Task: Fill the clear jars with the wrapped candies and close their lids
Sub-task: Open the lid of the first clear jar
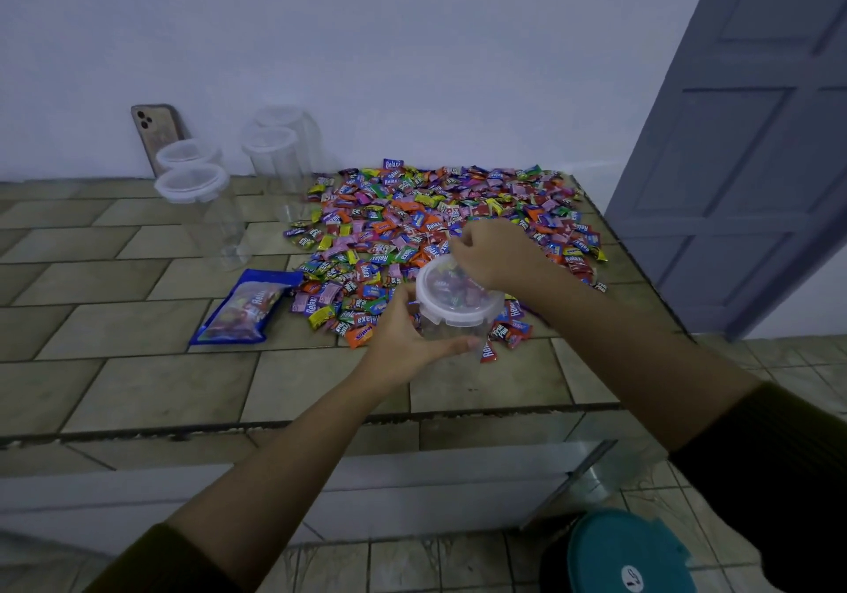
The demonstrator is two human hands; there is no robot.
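Observation:
A clear jar [451, 317] with candies inside and a white lid [456, 292] on top stands at the near edge of a wide pile of wrapped candies [440, 221]. My left hand [412, 333] grips the jar's side from the left and below. My right hand [495, 251] sits at the lid's far right rim with fingers curled on the lid's edge. Several empty clear jars with white lids stand at the back left, among them one near jar [201, 207] and a taller jar [275, 162].
A blue candy bag [250, 306] lies left of the pile on the tiled counter [137, 317]. A phone [156, 134] leans against the wall. A grey door [751, 134] is at the right. A teal-lidded container [628, 556] stands on the floor below.

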